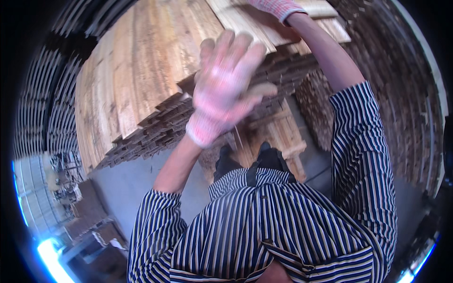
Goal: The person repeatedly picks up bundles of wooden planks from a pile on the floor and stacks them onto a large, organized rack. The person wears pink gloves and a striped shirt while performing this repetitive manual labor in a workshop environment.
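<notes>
A large stack of pale wooden boards lies in front of me, layered several deep, with uneven near ends. My left hand, in a pink and white knit work glove, is raised over the near edge of the stack. It is slightly blurred, with fingers and thumb spread and nothing in them. My right hand, gloved alike, reaches far forward over the boards at the top right of the stack. The upper edge of the view cuts off its fingers, so I cannot tell what they touch.
Short planks lie low by my feet, below the stack. To the right stands a tall wall of stacked boards, blurred. More stacked timber lines the left side. Grey floor shows at lower left, beside brown pieces.
</notes>
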